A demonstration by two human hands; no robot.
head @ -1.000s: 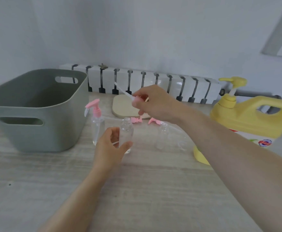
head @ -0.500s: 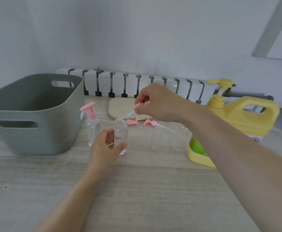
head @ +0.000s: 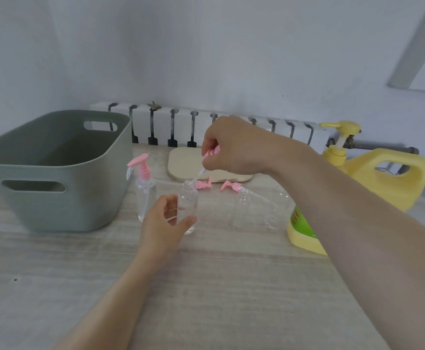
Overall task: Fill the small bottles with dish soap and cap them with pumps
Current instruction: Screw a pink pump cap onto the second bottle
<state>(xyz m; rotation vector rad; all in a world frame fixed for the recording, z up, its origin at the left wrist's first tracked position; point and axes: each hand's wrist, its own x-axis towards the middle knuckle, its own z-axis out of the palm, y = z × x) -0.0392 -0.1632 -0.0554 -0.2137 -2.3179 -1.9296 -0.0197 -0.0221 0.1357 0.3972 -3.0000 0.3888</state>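
the left hand (head: 164, 224) has its grip curled round an uncapped small bottle (head: 188, 202) standing on the worktop (head: 206, 286), just right of a capped bottle (head: 144, 198) that wears a pink pump. the right hand (head: 234, 145) pinches another pink pump (head: 212, 153) in its grip above it, the dip tube slanting down to the bottle's mouth. a loose pump (head: 202, 184) and a second loose pump (head: 233, 186) lie just behind. an open bottle (head: 242, 205) stands to the right, near the yellow dish soap jug (head: 388, 185).

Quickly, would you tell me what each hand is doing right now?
Left hand: gripping the clear bottle.
Right hand: pinching a pink pump.
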